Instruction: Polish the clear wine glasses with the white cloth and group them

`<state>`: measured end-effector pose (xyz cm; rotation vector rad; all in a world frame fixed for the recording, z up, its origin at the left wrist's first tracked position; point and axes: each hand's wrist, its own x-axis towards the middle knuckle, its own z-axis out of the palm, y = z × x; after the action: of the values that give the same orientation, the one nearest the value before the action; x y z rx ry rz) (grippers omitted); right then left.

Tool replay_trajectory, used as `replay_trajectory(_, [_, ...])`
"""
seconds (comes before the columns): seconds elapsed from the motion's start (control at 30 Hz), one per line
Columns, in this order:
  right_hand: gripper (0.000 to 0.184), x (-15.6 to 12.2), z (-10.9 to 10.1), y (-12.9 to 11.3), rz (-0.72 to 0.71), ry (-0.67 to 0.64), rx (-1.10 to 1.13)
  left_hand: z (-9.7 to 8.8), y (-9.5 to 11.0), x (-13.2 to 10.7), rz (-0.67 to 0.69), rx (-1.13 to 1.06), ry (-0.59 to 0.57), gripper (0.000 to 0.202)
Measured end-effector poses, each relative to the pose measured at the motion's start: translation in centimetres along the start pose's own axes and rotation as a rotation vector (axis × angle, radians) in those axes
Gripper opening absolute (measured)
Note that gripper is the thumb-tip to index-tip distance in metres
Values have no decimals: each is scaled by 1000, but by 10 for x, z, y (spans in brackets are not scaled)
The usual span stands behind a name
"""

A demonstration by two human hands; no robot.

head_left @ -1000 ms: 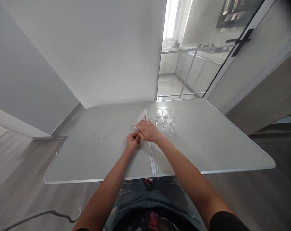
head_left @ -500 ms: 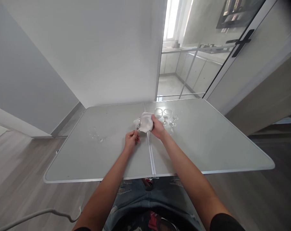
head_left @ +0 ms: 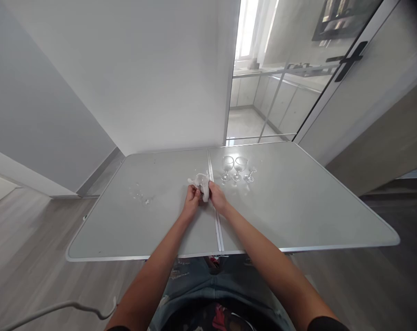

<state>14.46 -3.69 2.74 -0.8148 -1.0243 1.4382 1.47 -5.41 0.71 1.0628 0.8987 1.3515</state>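
Both my hands meet over the middle of the grey folding table (head_left: 142, 230). My left hand (head_left: 191, 200) is closed on the base of a small clear stemmed glass (head_left: 196, 179) that tilts away from me. My right hand (head_left: 216, 196) is closed on a white cloth (head_left: 204, 189) pressed against that glass. Three more clear stemmed glasses stand in a row just right of the table's centre seam: one (head_left: 226, 166), a second (head_left: 239, 167) and a smaller third (head_left: 250, 174).
Water drops (head_left: 141, 196) lie on the table's left half. A white wall (head_left: 142, 69) stands behind the table, a glass door (head_left: 284, 92) with a black handle (head_left: 349, 59) to the right. A white cable (head_left: 56, 309) hangs at the lower left.
My right hand drew the cloth back from beside the standing glasses and brought it against the glass in my left hand. My left hand stayed near the centre seam.
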Motion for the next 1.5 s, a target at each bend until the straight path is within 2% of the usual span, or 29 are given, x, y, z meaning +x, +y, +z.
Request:
replay_trajectory(0.23, [34,-3,5,-8,-252,-269,-364,-6,-12,4,33,11,58,50])
replay_trajectory(0.33, [37,-3,5,-10,-300,-245,-496,-9,-17,5,18,-10,19,53])
replay_trajectory(0.43, [37,-3,3,-7,-330,-193,-591,-9,-18,5,13,-10,-14,49])
replay_trajectory(0.57, [33,-3,2,-5,-354,-91,-646,-4,-7,3,25,-8,22,41])
replay_trajectory(0.63, [30,-3,2,-7,-287,-80,-541,-3,3,3,62,-48,67,41])
replay_trajectory(0.7, [30,-2,1,-11,-128,-138,-330,-3,14,2,87,-142,80,47])
replay_trajectory(0.83, [41,-4,-5,-18,277,-363,40,-7,27,0,5,-311,-35,60])
replay_trajectory(0.9, [45,-5,-7,-21,372,-396,102,-8,26,-1,-22,-310,-79,65])
replay_trajectory(0.97, [48,-6,-9,-23,372,-400,89,-9,22,-1,11,-297,-55,64])
replay_trajectory(1.07, [45,-7,-9,-25,194,-388,-144,-10,18,1,85,-291,6,60])
replay_trajectory(1.23, [22,-11,-4,-22,-336,-253,-880,-12,20,2,103,-266,55,59])
replay_trajectory(1.3, [20,-13,0,-20,-456,-227,-1028,-12,21,3,108,-274,64,57])
replay_trajectory(1.33, [20,-14,1,-20,-463,-221,-1034,-13,21,3,112,-282,65,56])
replay_trajectory(1.4, [20,-13,2,-20,-364,-222,-913,-14,21,2,111,-290,59,56])
replay_trajectory(1.5, [26,-10,-3,-24,-44,-285,-506,-14,20,1,87,-290,38,63])
